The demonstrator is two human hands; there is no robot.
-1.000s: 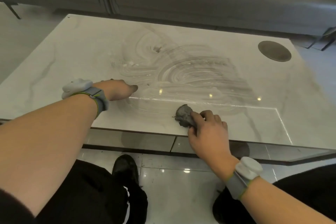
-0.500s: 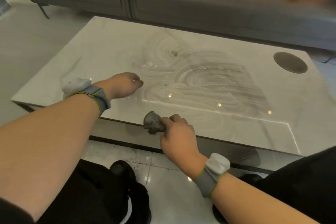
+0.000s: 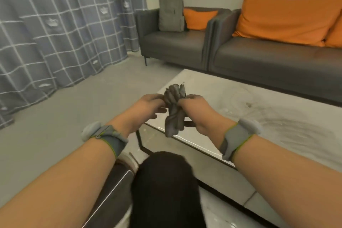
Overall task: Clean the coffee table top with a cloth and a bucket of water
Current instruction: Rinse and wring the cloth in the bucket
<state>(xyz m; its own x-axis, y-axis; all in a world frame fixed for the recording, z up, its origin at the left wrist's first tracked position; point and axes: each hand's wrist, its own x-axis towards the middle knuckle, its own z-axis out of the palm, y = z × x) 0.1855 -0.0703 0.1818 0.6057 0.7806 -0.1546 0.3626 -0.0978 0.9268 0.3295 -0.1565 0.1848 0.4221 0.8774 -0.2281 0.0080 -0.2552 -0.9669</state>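
- Both hands now lifted off the desk (image 3: pixel 240 98), cloth (image 3: pixel 174 111) raised with them, held over the desk's near corner.
- Right hand (image 3: pixel 199 113) fingers clamped round the bunched cloth.
- Left hand (image 3: pixel 146 109) fingers curl on the cloth's upper part.
- Wet swirl marks (image 3: pixel 277 116) on desk top; grey sofa (image 3: pixel 240 52) behind.

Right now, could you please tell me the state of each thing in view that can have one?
cloth: bunched up, held off the table between both hands.
right hand: grips the cloth.
left hand: at the cloth, fingers curled; grip unclear.
coffee table: top streaked with wet wipe marks.
backpack: upright on the sofa seat.
curtain: drawn, reaching the floor.
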